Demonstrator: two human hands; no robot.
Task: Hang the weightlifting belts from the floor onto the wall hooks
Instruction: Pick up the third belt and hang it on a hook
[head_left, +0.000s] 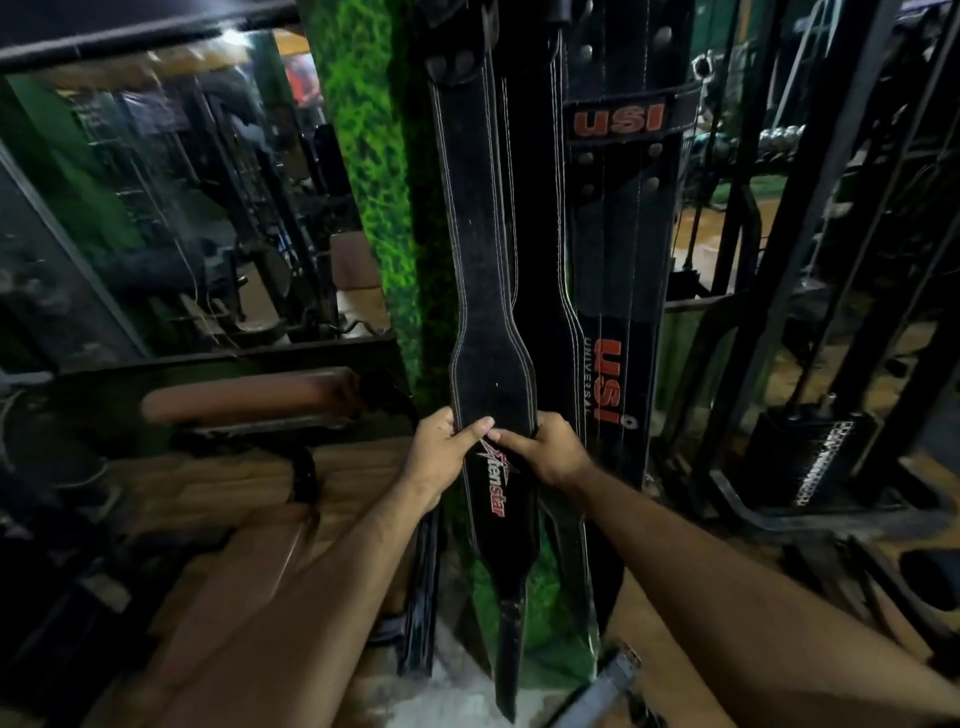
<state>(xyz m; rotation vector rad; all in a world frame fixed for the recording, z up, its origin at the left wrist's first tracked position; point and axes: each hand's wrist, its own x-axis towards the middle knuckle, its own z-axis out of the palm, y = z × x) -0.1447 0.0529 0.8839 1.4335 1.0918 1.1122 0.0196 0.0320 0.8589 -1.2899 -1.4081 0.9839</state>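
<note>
I find the green turf-covered wall (363, 171) ahead carrying several belts hung lengthwise. The USI belt (615, 291) hangs on the right, a further dark belt sits between it and the front one, and the hooks themselves lie above the frame edge, so I cannot confirm how any belt is seated.

The Xtenstar belt (488, 291) hangs foremost, running from the top of the view down past the hands, its tapered tongue ending near the floor. I judge the hanging step for this belt all but complete; the present action looks like steadying or straightening.

My left hand (441, 457) grips the belt's left edge, thumb laid across its face. My right hand (545, 452) grips the right edge, thumb meeting the other at the centre.

Next move, in my judgement: release both hands together, then turn to any belts left on the floor; none is plainly visible here.

Clearances: a padded bench (249, 397) stands close on the left and a black machine frame (769, 312) on the right. Open room lies straight back toward me.
</note>
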